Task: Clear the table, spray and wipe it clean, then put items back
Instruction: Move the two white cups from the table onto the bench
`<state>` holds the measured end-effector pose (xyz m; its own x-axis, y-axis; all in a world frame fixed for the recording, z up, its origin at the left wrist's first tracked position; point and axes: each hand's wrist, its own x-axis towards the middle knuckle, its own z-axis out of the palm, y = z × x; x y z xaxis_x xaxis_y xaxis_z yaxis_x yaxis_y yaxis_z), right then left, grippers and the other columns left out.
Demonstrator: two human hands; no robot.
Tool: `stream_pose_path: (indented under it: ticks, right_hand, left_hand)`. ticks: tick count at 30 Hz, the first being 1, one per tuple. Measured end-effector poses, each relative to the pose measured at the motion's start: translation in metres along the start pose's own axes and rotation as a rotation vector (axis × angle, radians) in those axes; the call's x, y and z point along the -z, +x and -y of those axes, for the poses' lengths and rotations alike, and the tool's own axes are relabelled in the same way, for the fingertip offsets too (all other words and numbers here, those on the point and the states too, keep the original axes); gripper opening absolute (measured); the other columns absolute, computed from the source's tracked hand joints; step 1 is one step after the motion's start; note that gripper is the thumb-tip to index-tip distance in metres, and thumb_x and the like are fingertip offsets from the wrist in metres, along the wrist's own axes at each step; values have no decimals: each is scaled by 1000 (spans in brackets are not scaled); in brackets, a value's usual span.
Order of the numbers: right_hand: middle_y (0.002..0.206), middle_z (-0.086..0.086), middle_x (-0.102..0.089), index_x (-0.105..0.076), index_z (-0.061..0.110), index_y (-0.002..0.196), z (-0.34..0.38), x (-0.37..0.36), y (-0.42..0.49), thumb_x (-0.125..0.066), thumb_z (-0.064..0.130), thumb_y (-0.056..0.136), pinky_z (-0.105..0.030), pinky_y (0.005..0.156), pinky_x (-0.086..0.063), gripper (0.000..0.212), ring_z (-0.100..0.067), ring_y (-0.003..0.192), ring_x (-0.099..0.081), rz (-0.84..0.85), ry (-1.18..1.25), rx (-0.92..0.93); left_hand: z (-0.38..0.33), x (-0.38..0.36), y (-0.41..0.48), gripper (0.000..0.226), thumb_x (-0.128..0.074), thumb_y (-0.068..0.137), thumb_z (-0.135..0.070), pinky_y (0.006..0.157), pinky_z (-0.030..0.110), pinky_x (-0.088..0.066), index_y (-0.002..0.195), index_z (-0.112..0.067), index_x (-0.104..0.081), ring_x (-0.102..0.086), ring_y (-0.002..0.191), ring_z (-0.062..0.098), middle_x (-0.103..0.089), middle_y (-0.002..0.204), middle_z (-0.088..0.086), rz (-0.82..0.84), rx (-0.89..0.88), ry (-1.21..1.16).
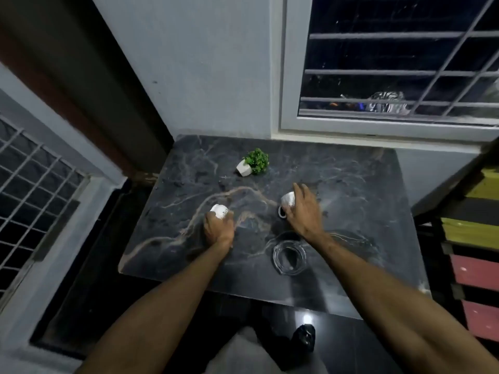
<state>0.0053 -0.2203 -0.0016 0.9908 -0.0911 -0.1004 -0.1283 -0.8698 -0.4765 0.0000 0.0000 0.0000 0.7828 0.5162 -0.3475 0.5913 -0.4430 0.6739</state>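
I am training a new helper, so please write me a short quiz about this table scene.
1. True or false: the left hand grips the left cup and the right hand grips the right cup.
2. Fill in: the potted plant is ___ from the person than both cups.
3. Nearest the front edge of the marble table? A. potted plant B. clear glass C. left cup
Key: 1 true; 2 farther; 3 B.

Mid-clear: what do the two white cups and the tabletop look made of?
Left cup and right cup: probably glazed ceramic, opaque white with a slight sheen. Tabletop: polished dark stone, likely marble or a lookalike, given pale veins and reflections.
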Motion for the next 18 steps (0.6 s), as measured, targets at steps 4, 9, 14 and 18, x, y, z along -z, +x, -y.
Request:
stream_pose_path:
  ticks: [4, 9, 14, 18]
  right_hand:
    - [154, -20, -34, -30, 10, 151, -5, -16, 14, -56, 39, 97, -48, 114, -33, 66, -38, 139, -36, 58, -35, -111]
    - [139, -23, -42, -35, 16, 146, 2, -31, 26, -65, 35, 92, -49, 105, -43, 65, -43, 125, -46, 103, 38, -193]
    - [132, -22, -45, -40, 19, 142, 4, -40, 40, -64, 32, 93, -50, 102, -46, 56, -43, 121, -47, 65, 65, -236]
    - [132, -21, -44, -40, 23, 143, 4, -46, 46, -62, 33, 95, -50, 100, -48, 54, -43, 120, -49, 68, 96, -261]
  left_hand:
    - [4, 2, 23, 78, -84, 81, -39, 115, 47, -35, 136, 5, -49, -46, 137, 41, -48, 147, 26, -98, 169, -88]
    - [10, -11, 54, 93, -82, 81, -47, 120, 46, -34, 148, 3, -42, -45, 143, 39, -45, 155, 24, -38, 229, -149]
    - [14, -28, 67, 85, -88, 76, -37, 112, 48, -44, 140, 3, -49, -54, 133, 39, -53, 145, 22, -10, 258, -204]
    - [16, -30, 68, 76, -91, 72, -29, 108, 47, -48, 133, 1, -57, -59, 126, 37, -60, 138, 21, -5, 258, -232]
